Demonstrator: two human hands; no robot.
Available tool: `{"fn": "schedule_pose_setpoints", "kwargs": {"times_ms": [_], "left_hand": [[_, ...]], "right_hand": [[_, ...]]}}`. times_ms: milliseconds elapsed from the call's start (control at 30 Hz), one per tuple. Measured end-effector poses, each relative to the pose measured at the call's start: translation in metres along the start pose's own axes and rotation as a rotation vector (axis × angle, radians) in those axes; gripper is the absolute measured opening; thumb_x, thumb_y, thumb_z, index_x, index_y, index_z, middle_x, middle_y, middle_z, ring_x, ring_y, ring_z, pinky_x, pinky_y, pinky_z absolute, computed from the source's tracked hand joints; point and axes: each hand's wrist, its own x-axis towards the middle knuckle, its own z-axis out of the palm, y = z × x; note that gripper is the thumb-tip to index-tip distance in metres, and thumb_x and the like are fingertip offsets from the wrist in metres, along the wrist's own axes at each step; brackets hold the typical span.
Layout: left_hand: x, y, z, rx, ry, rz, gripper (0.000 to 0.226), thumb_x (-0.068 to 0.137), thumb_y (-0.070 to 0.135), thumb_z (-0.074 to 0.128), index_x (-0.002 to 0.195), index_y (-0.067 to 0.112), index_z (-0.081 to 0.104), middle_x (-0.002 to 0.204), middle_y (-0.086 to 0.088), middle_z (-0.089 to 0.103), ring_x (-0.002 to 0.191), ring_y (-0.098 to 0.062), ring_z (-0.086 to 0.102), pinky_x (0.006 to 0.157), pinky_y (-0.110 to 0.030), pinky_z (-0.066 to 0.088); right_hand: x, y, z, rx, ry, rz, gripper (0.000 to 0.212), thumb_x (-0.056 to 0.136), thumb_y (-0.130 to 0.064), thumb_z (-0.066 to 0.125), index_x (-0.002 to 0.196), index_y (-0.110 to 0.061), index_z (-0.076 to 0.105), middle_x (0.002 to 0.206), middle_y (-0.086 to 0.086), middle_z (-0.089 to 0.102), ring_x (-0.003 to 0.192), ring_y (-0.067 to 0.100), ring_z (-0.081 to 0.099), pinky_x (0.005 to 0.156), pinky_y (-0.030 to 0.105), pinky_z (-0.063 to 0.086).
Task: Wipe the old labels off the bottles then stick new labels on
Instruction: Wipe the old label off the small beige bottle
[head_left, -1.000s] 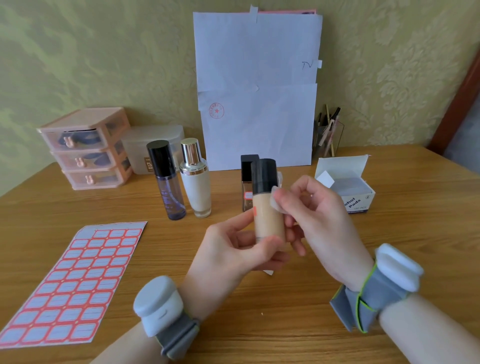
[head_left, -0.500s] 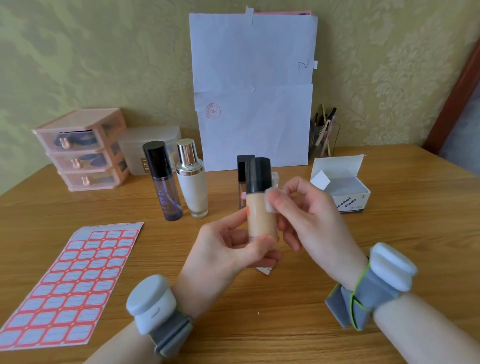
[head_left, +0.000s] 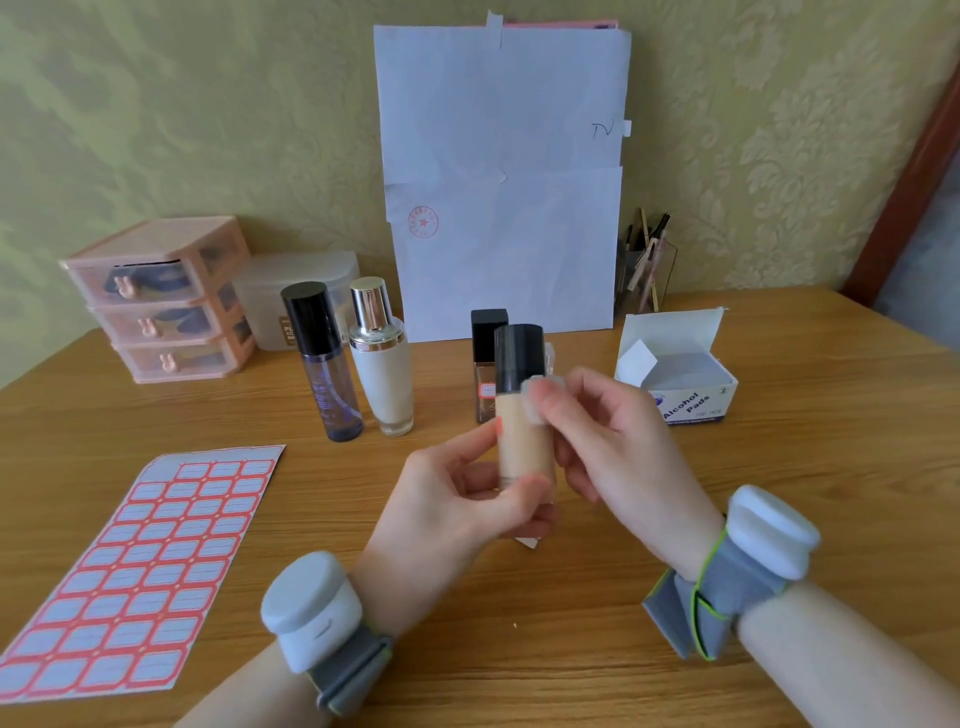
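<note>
Left hand gripping upright beige bottle, right hand pinching white wipe against its shoulder

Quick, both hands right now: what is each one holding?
Left hand: grips the beige bottle with black cap near its base.
Right hand: pinches a small white wipe pad against that bottle's upper part.

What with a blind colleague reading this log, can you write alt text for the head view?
The left hand grips a beige bottle upright while the right hand holds a white pad against it near its black cap. Behind on the table stand a purple bottle, a white bottle, a dark bottle and an open pad box; a label sheet lies left.
</note>
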Motion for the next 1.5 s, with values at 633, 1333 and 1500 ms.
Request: {"fn": "schedule_pose_setpoints", "kwargs": {"times_ms": [633,1333,1500], "left_hand": [[0.004,-0.001,-0.004,-0.106,-0.033,-0.055,0.031,0.079,0.015,0.079,0.109,0.011,0.075,0.101,-0.025,0.075,0.094,-0.042,0.074,0.08,-0.037,0.062],[0.031,-0.003,-0.033,0.416,0.261,0.005,0.04,0.078,0.017,0.082,0.103,0.044,0.065,0.101,0.011,0.071,0.083,0.004,0.071,0.067,-0.01,0.053],[0.037,-0.018,-0.04,0.658,0.322,-0.04,0.046,0.079,0.022,0.083,0.118,0.032,0.061,0.101,0.022,0.064,0.089,0.001,0.065,0.068,-0.01,0.043]], "right_hand": [[-0.001,-0.003,0.001,0.036,0.053,0.104,0.039,0.089,-0.045,0.065,0.073,-0.011,0.057,0.057,0.001,0.053,0.036,0.013,0.038,0.035,0.02,0.029],[0.0,0.024,-0.051,-0.4,0.153,0.269,0.017,0.087,-0.02,0.074,0.102,-0.026,0.07,0.087,0.004,0.074,0.04,0.011,0.048,0.045,0.021,0.042],[-0.003,0.035,-0.055,-0.56,0.078,0.282,0.01,0.086,-0.023,0.074,0.095,-0.026,0.073,0.091,-0.002,0.073,0.043,-0.013,0.051,0.052,0.013,0.035]]}}
